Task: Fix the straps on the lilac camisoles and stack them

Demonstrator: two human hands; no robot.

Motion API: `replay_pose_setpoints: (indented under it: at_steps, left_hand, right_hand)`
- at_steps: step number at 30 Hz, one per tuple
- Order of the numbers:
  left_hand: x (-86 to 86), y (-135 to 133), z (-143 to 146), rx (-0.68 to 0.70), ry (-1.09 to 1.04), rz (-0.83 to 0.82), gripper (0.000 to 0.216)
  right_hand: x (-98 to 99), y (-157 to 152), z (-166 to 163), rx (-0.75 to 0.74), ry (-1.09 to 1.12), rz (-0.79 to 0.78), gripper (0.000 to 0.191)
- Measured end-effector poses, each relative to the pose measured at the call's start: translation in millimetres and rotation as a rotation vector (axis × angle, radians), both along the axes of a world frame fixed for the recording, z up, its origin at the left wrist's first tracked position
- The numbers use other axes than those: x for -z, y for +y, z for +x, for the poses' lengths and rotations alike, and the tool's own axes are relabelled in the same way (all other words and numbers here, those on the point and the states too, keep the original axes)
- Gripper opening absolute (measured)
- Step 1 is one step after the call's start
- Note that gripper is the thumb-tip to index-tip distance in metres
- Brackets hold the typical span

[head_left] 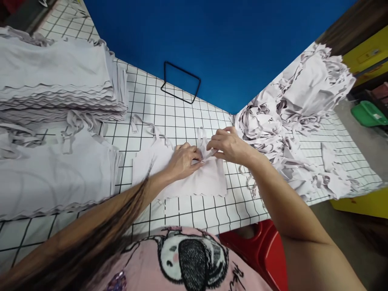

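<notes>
A pale, strapped garment lies flat on the grid-patterned table cover in front of me. My left hand rests over its middle, with fingers closed on the top edge of the cloth. Just to the right, my right hand pinches a narrow strap of the same garment, slightly raised from the table. One loose strap curls away at the garment's upper left. The fingertips of both hands are close together, and the fold of cloth between them is partly hidden.
Tall stacks of similar pale garments stand at the left, with another pile nearer me. A heap of crumpled pale cloth pieces covers the right side. Behind are a black wire frame and a blue panel. A red stool stands below the edge.
</notes>
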State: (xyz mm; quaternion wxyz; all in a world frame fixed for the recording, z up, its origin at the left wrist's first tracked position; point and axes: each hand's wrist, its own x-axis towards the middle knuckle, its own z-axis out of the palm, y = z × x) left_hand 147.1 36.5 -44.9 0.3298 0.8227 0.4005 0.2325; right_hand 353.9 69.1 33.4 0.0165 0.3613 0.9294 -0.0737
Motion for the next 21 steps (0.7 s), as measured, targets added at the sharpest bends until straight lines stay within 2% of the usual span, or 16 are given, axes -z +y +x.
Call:
replay_pose_setpoints:
  at_steps: [5,10,13,16,18,21]
  left_hand:
    - [0.6,1.7,0.0,0.004,0.021,0.001,0.018]
    - [3.4,1.0,0.6,0.014,0.087,0.065,0.021]
    - [6.3,-1.8,3.0,-0.026,0.153,0.127,0.02]
    - [9.1,-6.0,6.8,-0.108,0.192,0.215,0.049]
    - [11.1,-8.6,9.2,-0.105,0.231,0.284,0.063]
    - [14.9,-10.5,11.4,0.011,0.314,0.339,0.059]
  right_hand:
    - [8.1,31.7,0.5,0.163,0.256,0.039,0.015]
    - [42.9,67.0,-2.9,0.285,0.519,-0.061,0.015]
    - [65.8,76.8,-5.0,0.406,0.618,-0.182,0.015]
    - [81.6,77.6,-7.6,0.508,0.731,-0.343,0.014]
    - [87.7,76.5,-9.1,0.538,0.826,-0.407,0.013]
    - [92.0,76.5,-9.0,0.562,0.922,-0.394,0.014]
